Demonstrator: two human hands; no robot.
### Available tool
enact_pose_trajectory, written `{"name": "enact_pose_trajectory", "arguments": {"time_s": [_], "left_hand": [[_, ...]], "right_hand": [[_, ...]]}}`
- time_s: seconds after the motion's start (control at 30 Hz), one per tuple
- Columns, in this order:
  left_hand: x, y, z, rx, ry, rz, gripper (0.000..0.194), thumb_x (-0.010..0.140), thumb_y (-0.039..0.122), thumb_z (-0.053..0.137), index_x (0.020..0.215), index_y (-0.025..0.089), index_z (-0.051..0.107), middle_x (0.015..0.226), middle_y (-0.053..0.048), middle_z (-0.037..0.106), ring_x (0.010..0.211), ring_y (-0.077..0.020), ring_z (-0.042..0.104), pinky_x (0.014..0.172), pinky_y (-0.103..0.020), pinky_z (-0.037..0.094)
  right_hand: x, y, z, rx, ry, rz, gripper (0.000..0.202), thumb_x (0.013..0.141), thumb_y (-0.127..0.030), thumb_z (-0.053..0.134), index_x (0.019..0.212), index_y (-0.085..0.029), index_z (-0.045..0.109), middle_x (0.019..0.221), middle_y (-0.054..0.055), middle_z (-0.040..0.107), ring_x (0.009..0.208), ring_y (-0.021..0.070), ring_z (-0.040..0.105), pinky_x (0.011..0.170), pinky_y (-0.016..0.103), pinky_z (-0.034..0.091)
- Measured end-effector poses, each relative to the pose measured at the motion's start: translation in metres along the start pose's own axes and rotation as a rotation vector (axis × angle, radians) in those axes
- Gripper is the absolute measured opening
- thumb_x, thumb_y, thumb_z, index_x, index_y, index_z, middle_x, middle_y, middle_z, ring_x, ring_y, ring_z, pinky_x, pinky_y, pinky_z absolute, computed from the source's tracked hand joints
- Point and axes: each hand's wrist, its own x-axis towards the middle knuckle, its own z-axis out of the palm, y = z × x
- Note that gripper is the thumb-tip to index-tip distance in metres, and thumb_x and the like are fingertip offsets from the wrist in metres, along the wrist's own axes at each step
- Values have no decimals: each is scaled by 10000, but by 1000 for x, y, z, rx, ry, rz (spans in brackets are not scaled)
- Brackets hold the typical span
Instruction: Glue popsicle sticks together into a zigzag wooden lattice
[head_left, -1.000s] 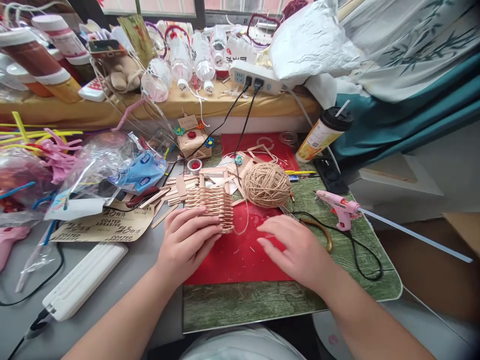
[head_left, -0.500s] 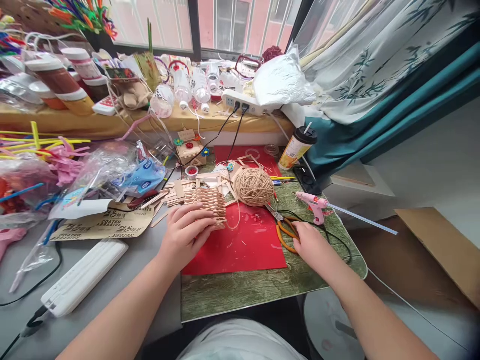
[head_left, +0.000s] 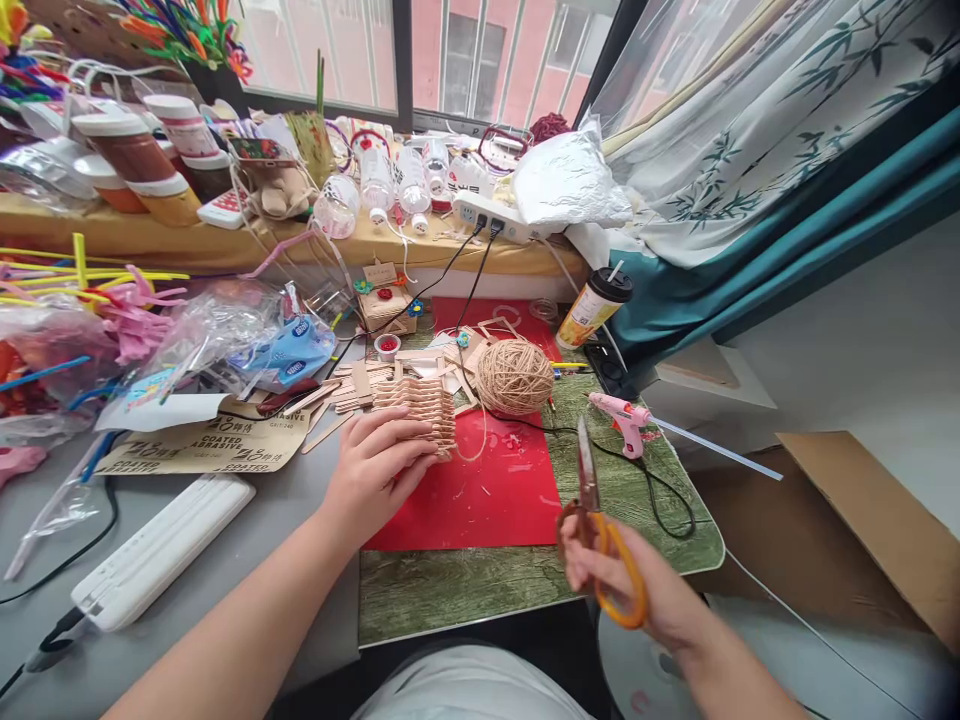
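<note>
My left hand is laid over the near left side of a ribbed craft-stick piece, fingers together on it, holding it on the red sheet. In my right hand is a pair of scissors with orange handles, raised off the mat with the blades pointing away from me and closed together. A ball of twine sits just behind the sheet's middle, and a loose strand curves from it down beside the craft-stick piece.
A pink glue gun with its cord lies on the green mat at the right. Behind it stands a drink cup. Loose craft sticks, sandpaper and a white power strip lie left.
My right hand has lifted the scissors from the mat and brought them nearer to me, with the blades now pointing forward. My left hand stays on the craft-stick piece.
</note>
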Motion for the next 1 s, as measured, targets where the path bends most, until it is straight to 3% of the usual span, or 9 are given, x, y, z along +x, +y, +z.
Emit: {"name": "enact_pose_trajectory", "arguments": {"time_s": [0.1, 0.2, 0.43, 0.67, 0.87, 1.0], "left_hand": [[0, -1, 0, -5, -5, -16, 157, 978, 202, 798, 1096, 303, 774, 1230, -11, 824, 1308, -277, 675, 1119, -497, 506], [0, -2, 0, -24, 1, -29, 154, 974, 199, 801, 1085, 302, 778, 1231, -15, 823, 1321, -277, 677, 1123, -498, 513], [0, -2, 0, -46, 7, -59, 136, 971, 201, 801, 1068, 295, 784, 1245, -23, 816, 1338, -278, 666, 1149, -512, 519], [0, 0, -1, -36, 6, -54, 132, 976, 212, 802, 1074, 297, 775, 1251, -27, 812, 1341, -287, 658, 1150, -540, 524], [0, 0, -1, -37, 2, -44, 134, 974, 211, 805, 1070, 300, 777, 1242, -25, 813, 1340, -284, 662, 1146, -524, 529], [-2, -2, 0, -36, -4, -29, 157, 961, 224, 818, 1082, 321, 791, 1238, -15, 819, 1328, -283, 670, 1149, -514, 529]], "right_hand": [[11, 23, 51, 274, -174, -37, 455, 883, -454, 920, 1130, -215, 622, 851, -40, 541, 658, 93, 523, 653, 270, 427], [23, 35, 81, 420, -342, 5, 552, 817, -544, 970, 1061, -218, 597, 846, -55, 485, 632, 60, 428, 608, 240, 350], [34, 54, 90, 457, -574, 36, 700, 834, -826, 800, 1113, -239, 540, 980, -9, 464, 736, 90, 417, 679, 249, 389], [45, 61, 99, 479, -565, 96, 695, 844, -839, 779, 1088, -237, 533, 951, -17, 461, 704, 87, 397, 651, 246, 366], [61, 52, 108, 464, -586, 87, 711, 825, -856, 783, 1065, -241, 521, 926, -32, 467, 683, 82, 390, 625, 241, 348], [71, 44, 119, 476, -516, 92, 717, 796, -849, 815, 1011, -242, 499, 881, -50, 462, 654, 78, 378, 607, 245, 331]]}}
